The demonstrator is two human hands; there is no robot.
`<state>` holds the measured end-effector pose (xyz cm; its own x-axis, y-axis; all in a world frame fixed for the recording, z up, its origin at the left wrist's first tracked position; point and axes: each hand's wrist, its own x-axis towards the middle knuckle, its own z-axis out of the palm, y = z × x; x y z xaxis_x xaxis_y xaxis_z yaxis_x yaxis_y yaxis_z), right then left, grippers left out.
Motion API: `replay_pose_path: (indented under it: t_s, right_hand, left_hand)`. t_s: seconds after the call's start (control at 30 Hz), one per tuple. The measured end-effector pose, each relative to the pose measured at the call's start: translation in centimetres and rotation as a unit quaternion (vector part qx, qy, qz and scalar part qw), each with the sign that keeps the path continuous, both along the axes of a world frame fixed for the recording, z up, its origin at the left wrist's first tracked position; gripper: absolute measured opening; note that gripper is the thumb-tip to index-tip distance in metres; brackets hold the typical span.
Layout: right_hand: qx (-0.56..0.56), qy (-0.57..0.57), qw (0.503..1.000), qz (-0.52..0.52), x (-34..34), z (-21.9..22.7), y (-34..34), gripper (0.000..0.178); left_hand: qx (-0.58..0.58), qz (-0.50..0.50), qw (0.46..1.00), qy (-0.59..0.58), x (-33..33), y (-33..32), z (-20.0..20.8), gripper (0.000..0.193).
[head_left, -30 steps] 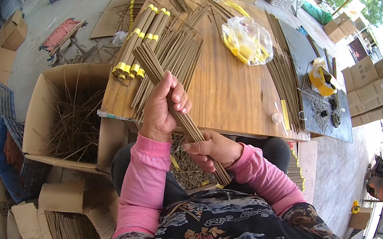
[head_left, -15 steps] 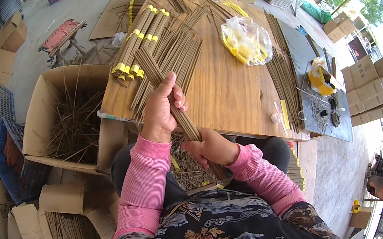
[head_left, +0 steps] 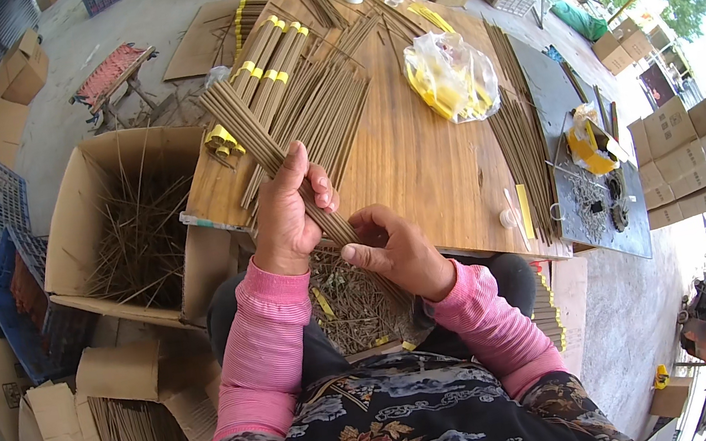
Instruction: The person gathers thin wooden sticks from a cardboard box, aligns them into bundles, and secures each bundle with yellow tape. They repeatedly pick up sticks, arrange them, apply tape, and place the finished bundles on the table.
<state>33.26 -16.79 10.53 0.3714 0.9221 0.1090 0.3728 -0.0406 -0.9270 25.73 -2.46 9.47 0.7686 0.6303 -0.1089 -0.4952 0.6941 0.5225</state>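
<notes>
A bundle of thin brown sticks, like incense sticks, slants from the upper left down toward my lap. My left hand is closed around its middle, thumb lying along the top. Lower down, my right hand loosely wraps the bundle, its thumb and bent fingers on either side; the sticks pass partly hidden beneath it. Just beyond my left hand, loose brown sticks lie spread on the wooden table. Stacked beside them are finished bundles with yellow bands.
A clear bag of yellow strips lies on the table. More sticks line its right side, beside a dark board. An open carton of messy sticks stands left; another carton of sticks is nearer. A tray of stick scraps is below my hands.
The bundle's upper end has swung to the left with my left hand. My right hand has shifted slightly up and right along it, and its grip has loosened.
</notes>
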Motion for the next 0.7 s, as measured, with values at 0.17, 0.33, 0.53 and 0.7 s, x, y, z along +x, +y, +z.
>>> replay_pose_path:
  t_s: [0.17, 0.33, 0.53, 0.7]
  right_hand:
    - [-0.014, -0.087, 0.996, -0.022, 0.4, 1.1, -0.3, 0.022]
    - [0.013, -0.218, 0.975, -0.022, 0.3, 1.6, -0.2, 0.013]
    - [-0.007, -0.339, 0.940, -0.037, -0.1, 2.6, -0.3, 0.011]
    - [-0.051, -0.303, 0.951, 0.036, 2.3, 2.8, -3.4, 0.009]
  left_hand:
    - [0.014, 0.007, 1.000, -0.015, -0.2, 0.0, 0.2, 0.030]
    - [0.039, 0.014, 0.999, 0.011, -0.1, -0.2, 0.3, 0.031]
    - [0.024, 0.040, 0.999, -0.001, -0.1, 0.4, 0.1, 0.030]
    - [0.005, 0.160, 0.987, -0.026, -1.7, 4.2, -0.4, 0.031]
